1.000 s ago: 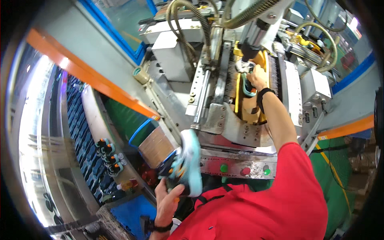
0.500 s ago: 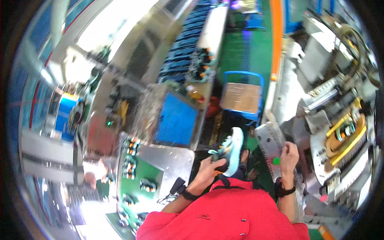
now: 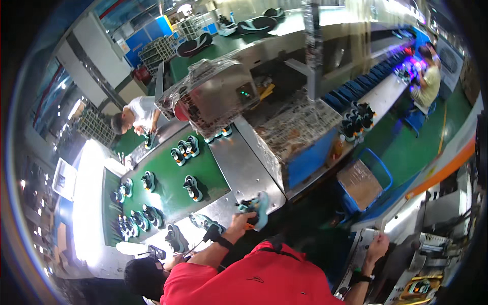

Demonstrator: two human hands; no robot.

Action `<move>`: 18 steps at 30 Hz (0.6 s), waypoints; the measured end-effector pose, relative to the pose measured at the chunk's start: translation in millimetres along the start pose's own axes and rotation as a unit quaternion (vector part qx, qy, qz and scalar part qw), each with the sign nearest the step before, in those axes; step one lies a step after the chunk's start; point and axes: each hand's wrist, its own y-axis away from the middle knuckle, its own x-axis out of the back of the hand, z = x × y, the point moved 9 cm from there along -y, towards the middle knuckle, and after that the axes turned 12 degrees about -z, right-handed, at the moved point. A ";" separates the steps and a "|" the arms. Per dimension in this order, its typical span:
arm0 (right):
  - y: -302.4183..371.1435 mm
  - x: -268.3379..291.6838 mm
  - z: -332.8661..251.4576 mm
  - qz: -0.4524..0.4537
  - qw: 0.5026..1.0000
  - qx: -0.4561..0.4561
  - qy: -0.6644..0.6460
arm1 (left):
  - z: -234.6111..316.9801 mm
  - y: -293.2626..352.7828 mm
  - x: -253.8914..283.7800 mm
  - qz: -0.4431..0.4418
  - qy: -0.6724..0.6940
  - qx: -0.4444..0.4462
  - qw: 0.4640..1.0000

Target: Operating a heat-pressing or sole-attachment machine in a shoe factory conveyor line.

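Observation:
A sneaker with a pale mint sole and dark upper is in my left hand, tilted, sole side to the right. It hangs over or beside the corner of a metal plate at the end of a green conveyor; contact is unclear. My right hand is off to the right by a machine's metal panel, fingers curled in. What those fingers hold, if anything, does not show. Near my left forearm a grey shoe and a pale green one lie at the belt's near edge.
Several sneakers stand on the green belt. A person in white handles a shoe across it; a dark-capped person is close on my left. A plastic-wrapped machine, a blue-sided box and a blue-framed chair stand ahead.
The view has swung left, bringing the conveyor and two people beside it into sight. My left hand has carried the sneaker over to the metal plate's corner. My right hand stays by the machine.

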 end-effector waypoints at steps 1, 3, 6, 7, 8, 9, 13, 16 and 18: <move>-27.9 8.5 -42.9 0.019 0.996 0.083 -0.037 | 3.2 -20.3 39.5 0.032 0.006 -0.025 0.999; -88.4 18.3 -132.3 -0.007 0.981 0.135 -0.141 | 16.3 -55.0 105.5 0.100 0.001 -0.029 0.995; -152.4 31.4 -303.9 -0.020 0.953 0.262 -0.149 | 53.2 -93.1 179.2 0.200 0.011 -0.072 0.977; -165.8 31.8 -363.5 -0.017 0.943 0.304 -0.135 | 64.4 -98.1 206.3 0.267 0.000 -0.077 0.961; -176.6 30.0 -424.7 -0.037 0.936 0.338 -0.087 | 81.5 -106.0 221.2 0.267 -0.016 -0.120 0.956; -184.7 21.4 -487.5 -0.059 0.925 0.374 -0.039 | 95.5 -110.7 241.4 0.271 -0.029 -0.162 0.948; -184.3 -32.5 -715.3 -0.095 0.836 0.541 0.008 | 107.8 -147.7 335.0 0.396 -0.311 -0.203 0.840; -171.2 -89.6 -850.4 -0.080 0.731 0.669 0.105 | 84.4 -174.4 374.1 0.439 -0.334 -0.179 0.814; -180.3 -138.4 -916.1 -0.058 0.674 0.717 0.170 | 112.1 -182.8 342.2 0.399 -0.276 -0.111 0.867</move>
